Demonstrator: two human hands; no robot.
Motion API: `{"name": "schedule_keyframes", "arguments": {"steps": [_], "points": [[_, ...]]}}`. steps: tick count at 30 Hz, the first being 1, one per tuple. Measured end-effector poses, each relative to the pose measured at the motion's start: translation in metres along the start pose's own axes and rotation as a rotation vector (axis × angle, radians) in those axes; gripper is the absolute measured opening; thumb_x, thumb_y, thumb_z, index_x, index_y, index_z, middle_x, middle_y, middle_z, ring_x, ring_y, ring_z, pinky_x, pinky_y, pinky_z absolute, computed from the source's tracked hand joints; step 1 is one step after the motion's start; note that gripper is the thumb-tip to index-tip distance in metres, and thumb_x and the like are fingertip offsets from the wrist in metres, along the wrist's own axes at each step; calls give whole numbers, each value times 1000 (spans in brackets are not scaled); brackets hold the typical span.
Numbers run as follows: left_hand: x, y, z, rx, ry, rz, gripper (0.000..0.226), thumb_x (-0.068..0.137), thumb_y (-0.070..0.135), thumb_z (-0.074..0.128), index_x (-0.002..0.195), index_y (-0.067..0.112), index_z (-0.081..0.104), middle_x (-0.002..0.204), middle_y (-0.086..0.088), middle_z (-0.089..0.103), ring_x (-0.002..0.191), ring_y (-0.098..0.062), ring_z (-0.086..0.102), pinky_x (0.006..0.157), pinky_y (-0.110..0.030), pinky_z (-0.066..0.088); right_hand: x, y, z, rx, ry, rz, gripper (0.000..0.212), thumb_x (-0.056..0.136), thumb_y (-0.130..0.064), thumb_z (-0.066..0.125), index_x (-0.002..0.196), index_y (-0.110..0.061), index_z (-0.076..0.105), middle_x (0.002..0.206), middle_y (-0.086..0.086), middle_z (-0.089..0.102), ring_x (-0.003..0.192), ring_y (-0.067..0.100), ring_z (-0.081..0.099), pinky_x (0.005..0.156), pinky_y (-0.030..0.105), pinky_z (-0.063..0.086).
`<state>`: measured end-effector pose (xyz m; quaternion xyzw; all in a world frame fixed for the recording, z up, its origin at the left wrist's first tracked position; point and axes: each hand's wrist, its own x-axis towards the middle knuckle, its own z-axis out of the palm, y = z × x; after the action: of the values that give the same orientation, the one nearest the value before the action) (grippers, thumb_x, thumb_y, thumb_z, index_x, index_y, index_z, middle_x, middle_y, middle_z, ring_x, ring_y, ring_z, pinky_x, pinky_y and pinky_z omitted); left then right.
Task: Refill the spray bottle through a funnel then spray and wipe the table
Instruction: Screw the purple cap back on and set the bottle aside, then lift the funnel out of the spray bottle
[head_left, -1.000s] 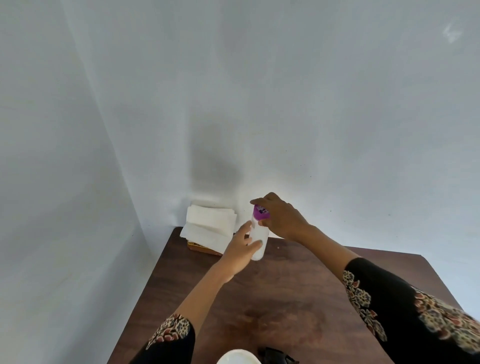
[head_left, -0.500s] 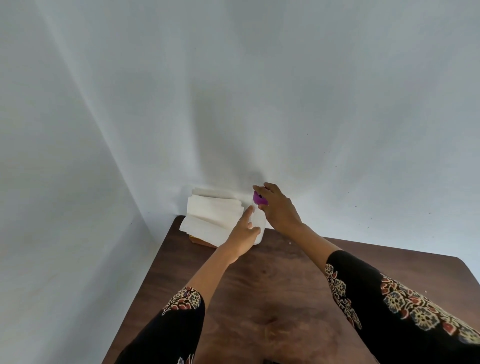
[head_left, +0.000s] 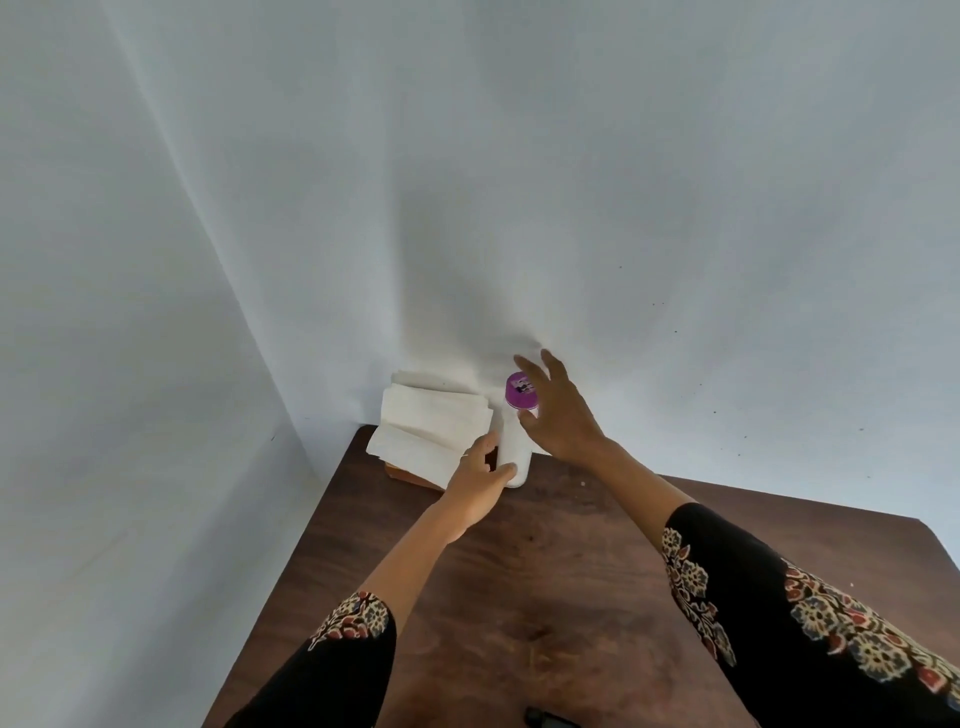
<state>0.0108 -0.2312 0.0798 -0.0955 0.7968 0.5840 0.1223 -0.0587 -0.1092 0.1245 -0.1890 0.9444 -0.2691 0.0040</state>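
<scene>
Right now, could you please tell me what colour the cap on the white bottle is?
The cap is purple, clearest in the head view, atop the white bottle.

Dark obj (head_left: 545, 719) cut off at btm edge; holder (head_left: 402, 474) mostly under napkins (head_left: 431, 428).

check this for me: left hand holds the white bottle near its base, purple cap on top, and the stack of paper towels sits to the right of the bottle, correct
One thing is off: in the head view the paper towels sit to the left of the bottle, in the table's far corner. The rest stands: the left hand holds the bottle near its base, with the purple cap on top.
</scene>
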Motion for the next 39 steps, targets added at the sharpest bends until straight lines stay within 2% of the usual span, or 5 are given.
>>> {"name": "schedule_keyframes", "arguments": {"steps": [7,19,28,34,39], "points": [[-104,-9,-28,-211,44,95,26,95,16,48,118,22,58,117,9,62,109,-5,57,78,-12,46,-65,1,-40,162,142,29,26,88,-13,58,114,-15,61,118,1,51,107,10,47,89,16,30],[-272,-118,4,-314,231,-66,31,91,3,53,110,25,63,116,6,66,112,-13,59,100,-35,46,-252,29,29,167,-355,546,28,87,-29,61,111,-15,61,112,5,64,88,18,59,62,22,45],[-309,-112,23,-243,139,30,70,66,11,57,126,43,42,129,28,48,119,9,46,98,-24,37,-298,16,75,54,-389,609,63,86,-41,62,138,-18,35,138,12,35,122,32,46,98,41,43],[-310,-103,18,-337,143,81,47,77,35,46,125,36,49,127,23,55,119,1,51,98,-24,42,-287,-44,26,766,-409,522,34,95,-43,49,104,-15,66,86,2,63,69,14,59,60,26,49],[-303,-96,18,-318,196,54,18,94,34,47,107,41,58,105,31,65,107,5,58,89,-21,48,-284,-68,4,822,-579,398,28,92,-30,58,113,-12,65,92,3,67,66,14,62,59,23,55]]}}
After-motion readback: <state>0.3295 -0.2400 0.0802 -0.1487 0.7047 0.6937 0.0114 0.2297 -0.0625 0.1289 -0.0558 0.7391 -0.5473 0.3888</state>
